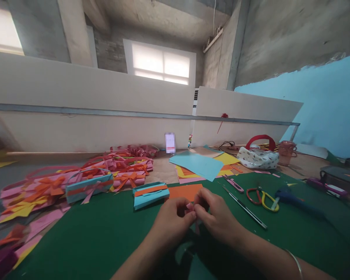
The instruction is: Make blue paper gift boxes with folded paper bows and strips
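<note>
Forearms (259, 245) nearest, converging — left hand (175, 214) and right hand (217, 213) pinch pink paper (189, 208) between fingertips over green mat (105, 237), likely for fine control. Blue paper bag (144, 201) at 10 o'clock — handy, out of the way.

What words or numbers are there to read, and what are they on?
I can't read any words, numbers, brands or signs here.
Phone screen: too small and blurred to read.
White cloth bag: little printed marks, too small to make out.
Pink paper: no writing shows.
</note>
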Available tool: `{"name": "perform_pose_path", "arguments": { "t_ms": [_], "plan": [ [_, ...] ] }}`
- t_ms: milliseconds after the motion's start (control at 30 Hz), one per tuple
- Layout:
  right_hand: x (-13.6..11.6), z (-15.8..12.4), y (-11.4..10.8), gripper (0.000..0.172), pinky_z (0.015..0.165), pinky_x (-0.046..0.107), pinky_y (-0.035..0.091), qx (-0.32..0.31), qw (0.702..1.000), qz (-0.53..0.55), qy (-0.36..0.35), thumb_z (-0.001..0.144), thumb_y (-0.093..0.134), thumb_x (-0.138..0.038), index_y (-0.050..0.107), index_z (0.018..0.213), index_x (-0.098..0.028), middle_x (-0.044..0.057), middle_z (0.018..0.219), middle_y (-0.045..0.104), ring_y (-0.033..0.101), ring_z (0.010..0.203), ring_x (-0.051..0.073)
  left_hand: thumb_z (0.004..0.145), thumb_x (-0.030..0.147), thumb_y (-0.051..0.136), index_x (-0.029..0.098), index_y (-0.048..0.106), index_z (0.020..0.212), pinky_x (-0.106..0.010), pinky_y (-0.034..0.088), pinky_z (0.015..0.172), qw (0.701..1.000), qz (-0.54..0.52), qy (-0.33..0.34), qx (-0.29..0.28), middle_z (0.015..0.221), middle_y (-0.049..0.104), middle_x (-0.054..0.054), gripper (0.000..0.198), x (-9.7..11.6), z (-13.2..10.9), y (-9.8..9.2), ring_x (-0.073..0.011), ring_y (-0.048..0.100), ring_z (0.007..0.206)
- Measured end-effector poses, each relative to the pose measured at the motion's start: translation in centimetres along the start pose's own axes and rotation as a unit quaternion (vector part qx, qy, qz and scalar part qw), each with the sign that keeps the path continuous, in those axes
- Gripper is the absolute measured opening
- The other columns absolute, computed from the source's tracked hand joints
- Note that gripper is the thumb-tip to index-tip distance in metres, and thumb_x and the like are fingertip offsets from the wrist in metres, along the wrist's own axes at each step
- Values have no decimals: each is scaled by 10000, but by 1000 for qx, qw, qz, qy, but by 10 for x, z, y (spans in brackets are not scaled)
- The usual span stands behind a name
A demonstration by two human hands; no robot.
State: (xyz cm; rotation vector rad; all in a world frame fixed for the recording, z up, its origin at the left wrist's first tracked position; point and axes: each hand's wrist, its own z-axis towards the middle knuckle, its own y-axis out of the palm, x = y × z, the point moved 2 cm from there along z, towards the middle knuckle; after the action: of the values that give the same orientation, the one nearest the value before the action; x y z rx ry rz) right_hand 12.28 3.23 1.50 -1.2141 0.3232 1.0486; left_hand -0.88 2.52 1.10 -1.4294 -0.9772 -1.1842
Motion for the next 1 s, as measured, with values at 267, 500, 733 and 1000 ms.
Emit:
{"name": "perform_pose_path", "arguments": {
  "t_ms": [267, 500, 733, 1000],
  "plan": [
    [-2, 0, -2, 101, 538, 217, 338, 2, 999, 45, 17, 732, 481, -120, 458, 666, -192, -44, 628, 495, 437, 585, 104, 525, 298, 631, 159, 544, 529, -250, 318, 572, 1000, -10, 14, -12, 550, 510, 17, 164, 4, 0, -3, -126, 438, 569],
    [2, 3, -1, 91, 555, 224, 362, -22, 995, 90, 27, 765, 484, -145, 475, 685, -187, -38, 639, 512, 456, 597, 105, 557, 319, 594, 172, 543, 517, -260, 343, 574, 1000, 10, 29, 3, 542, 494, 11, 161, 3, 1, -2, -146, 458, 585],
    [1, 1, -2, 104, 592, 238, 410, -16, 997, 78, 5, 759, 549, -159, 514, 856, -173, -7, 754, 573, 519, 671, 120, 655, 279, 557, 171, 535, 553, -254, 292, 549, 995, 69, 55, 37, 554, 504, 20, 151, 1, 1, -5, -136, 428, 580],
    [0, 0, -5, 211, 642, 257, 454, 35, 996, -6, -82, 756, 537, -107, 545, 956, -175, 5, 768, 617, 570, 690, 131, 667, 248, 573, 187, 544, 528, -277, 285, 581, 997, 57, 36, 49, 557, 526, 5, 155, 2, 0, -1, -163, 439, 607]
  ]
}}
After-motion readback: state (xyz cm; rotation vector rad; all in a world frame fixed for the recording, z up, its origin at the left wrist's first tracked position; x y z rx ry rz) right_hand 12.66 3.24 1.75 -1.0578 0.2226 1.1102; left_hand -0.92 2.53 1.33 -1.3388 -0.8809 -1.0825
